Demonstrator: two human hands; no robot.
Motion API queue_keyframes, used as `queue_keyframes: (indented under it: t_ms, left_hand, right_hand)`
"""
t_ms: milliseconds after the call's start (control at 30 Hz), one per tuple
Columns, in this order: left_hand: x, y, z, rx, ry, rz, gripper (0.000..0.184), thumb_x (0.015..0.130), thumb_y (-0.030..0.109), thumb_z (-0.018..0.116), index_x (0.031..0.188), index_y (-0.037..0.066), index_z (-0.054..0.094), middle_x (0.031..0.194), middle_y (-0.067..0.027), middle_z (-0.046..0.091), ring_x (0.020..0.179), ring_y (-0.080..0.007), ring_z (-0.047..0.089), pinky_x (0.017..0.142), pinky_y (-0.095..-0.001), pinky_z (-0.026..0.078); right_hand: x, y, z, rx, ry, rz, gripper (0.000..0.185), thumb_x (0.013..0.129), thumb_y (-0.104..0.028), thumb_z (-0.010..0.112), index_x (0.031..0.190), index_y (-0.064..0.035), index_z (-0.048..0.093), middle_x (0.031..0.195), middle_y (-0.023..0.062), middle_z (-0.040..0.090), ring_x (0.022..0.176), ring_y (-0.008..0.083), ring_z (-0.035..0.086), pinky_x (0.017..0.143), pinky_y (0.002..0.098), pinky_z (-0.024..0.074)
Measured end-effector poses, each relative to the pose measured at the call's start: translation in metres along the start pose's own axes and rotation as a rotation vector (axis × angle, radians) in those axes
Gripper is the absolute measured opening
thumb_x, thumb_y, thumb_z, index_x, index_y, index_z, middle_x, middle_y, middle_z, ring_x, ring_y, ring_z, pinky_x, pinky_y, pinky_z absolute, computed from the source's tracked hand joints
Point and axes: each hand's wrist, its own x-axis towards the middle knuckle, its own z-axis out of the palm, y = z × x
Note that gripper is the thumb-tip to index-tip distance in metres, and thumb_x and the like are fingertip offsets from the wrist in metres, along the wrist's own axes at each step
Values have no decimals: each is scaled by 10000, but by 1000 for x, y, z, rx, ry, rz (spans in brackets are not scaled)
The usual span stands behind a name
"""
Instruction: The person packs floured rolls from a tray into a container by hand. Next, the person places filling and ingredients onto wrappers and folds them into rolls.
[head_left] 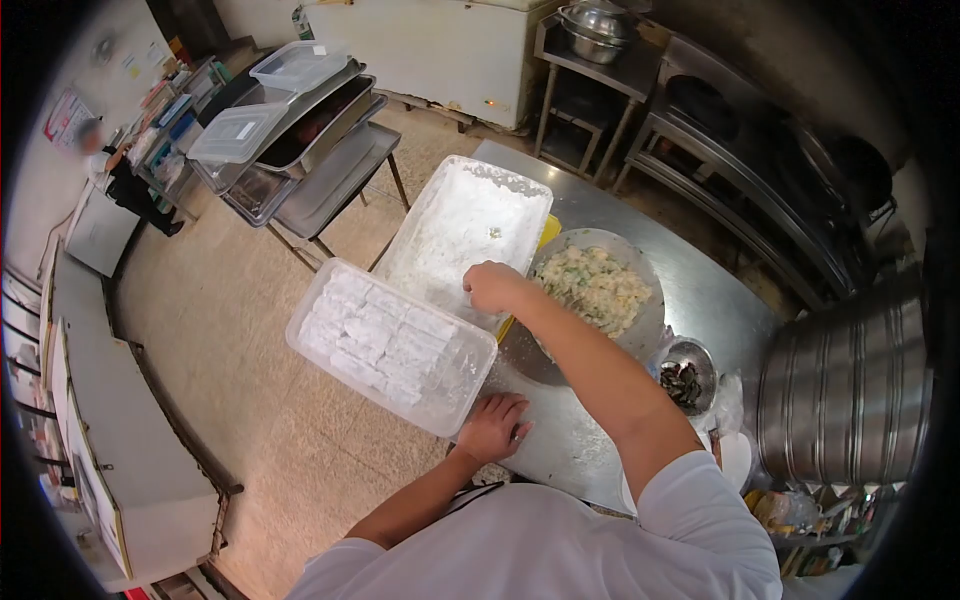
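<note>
My right hand [492,288] is closed over the near part of a white tray [520,185] spread with white powder; what its fingers hold, if anything, is hidden. Beside the near corner of a clear plastic tub [462,408], my left hand [492,428] rests with its fingers partly bent. Powder-coated white pieces [375,330] lie in rows inside the tub. Right of the powder tray is a round container of pale mixture with green bits [597,285]. A metal bowl [703,362] with dark pieces stands farther right.
Stacked metal steamers [845,385] stand at the right of the steel table [690,275]. Lidded trays [320,125] sit on a stand at the upper left. Behind are a white freezer [430,60] and a steel stove [740,150]. Another person [125,180] stands far left.
</note>
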Motion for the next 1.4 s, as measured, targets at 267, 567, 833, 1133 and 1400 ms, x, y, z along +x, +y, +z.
queue_keyframes:
  t_ms: [267,567,833,1133,1400]
  left_hand:
    - [-3,-4,7,39,-33,34,415,995,318,692,1320,65,640,1366,-127,654,1258,-364,611,1130,-533,453]
    - [7,11,6,-6,-187,234,425,988,288,700,1331,49,628,1377,-127,630,1282,-341,583,1144,-491,411]
    - [14,31,25,-59,-255,391,412,979,278,704,1313,47,635,1376,-126,631,1285,-342,575,1149,-494,412]
    - [13,48,11,-161,-223,429,487,907,207,771,1341,35,630,1427,-133,610,1330,-342,560,1177,-512,411]
    - [20,39,14,-47,-208,590,473,746,104,819,1209,140,732,1358,-86,654,1352,-322,566,1225,-574,372]
  right_hand:
    - [-108,-15,5,530,590,-56,293,954,-149,695,1212,-30,765,1126,209,774,995,348,748,882,431,590]
    - [-326,5,196,514,643,407,170,909,-156,722,1025,-44,776,1028,205,724,981,423,694,844,502,576]
    - [-437,17,256,-14,733,915,283,843,-120,726,1093,14,734,1176,223,693,1193,442,609,1026,539,502]
    - [-432,11,280,-62,836,643,250,815,-95,731,1043,7,730,1139,191,712,1055,385,651,961,511,513]
    - [-374,-35,228,-45,820,263,220,831,-141,734,1020,-29,721,1000,148,682,1025,359,654,957,498,500]
